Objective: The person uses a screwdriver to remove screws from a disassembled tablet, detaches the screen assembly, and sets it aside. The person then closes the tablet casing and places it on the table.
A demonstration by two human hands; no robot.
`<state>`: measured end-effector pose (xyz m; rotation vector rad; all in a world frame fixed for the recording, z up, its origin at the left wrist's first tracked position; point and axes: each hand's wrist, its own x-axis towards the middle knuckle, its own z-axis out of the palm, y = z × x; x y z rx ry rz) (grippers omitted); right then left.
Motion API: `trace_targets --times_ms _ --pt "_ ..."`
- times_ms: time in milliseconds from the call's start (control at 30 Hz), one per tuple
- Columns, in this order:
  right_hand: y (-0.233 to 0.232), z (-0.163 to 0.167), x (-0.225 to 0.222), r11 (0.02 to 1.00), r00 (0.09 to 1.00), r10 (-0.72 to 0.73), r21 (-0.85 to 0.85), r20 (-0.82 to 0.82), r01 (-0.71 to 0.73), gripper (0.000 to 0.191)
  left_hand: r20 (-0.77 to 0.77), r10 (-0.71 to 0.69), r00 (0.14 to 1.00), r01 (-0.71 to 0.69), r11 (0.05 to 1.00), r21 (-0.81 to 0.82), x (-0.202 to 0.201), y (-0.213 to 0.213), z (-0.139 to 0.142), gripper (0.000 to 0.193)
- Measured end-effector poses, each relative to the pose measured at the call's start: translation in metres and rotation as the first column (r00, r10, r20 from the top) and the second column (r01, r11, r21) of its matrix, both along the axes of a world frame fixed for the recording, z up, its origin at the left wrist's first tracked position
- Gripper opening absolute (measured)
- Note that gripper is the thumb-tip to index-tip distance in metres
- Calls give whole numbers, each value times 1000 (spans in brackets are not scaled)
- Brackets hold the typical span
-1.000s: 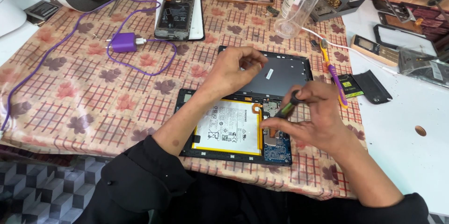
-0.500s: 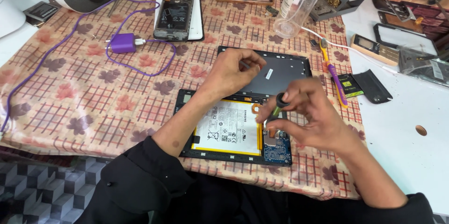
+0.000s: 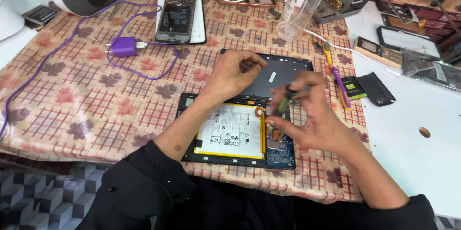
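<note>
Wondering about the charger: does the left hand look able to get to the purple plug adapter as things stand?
Probably yes: the left hand sits right of the purple plug adapter, with only tablecloth and cable between.

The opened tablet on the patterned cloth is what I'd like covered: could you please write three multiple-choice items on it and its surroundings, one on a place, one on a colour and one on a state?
1. Where does the purple charger plug lie?
A. On the cloth, left of the tablet
B. On the tablet's battery
C. On the white table at right

2. What colour is the edging around the tablet's battery?
A. Red
B. Yellow
C. Blue

3. In what state is the tablet?
A. Closed, screen up
B. Open, battery and circuit board exposed
C. Sealed in a box

Answers:
1. A: the plug rests on the floral cloth, up and left of the tablet.
2. B: a yellow border frames the white battery.
3. B: battery and blue circuit board show, while the right hand holds a small screwdriver over them.
</note>
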<state>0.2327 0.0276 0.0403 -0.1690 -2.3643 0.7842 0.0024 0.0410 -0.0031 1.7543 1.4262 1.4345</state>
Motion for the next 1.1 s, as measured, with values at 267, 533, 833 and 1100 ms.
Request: trace_targets --times_ms 267,533,833,1100 --pt "1 -8 5 997 999 -23 -72 33 25 75 3 4 1000 -4 1000 -29 0 2 0 17" --pt "7 0 13 979 995 38 -203 94 -18 67 -38 13 999 -13 1000 3 0 -1 1 17" --pt "26 -18 0 927 894 -316 -305 -316 220 69 -3 47 999 -47 999 14 0 1 1 17" --pt "27 -44 -15 932 879 -312 -294 -360 211 67 -73 115 991 -118 992 -42 2 -3 4 17"
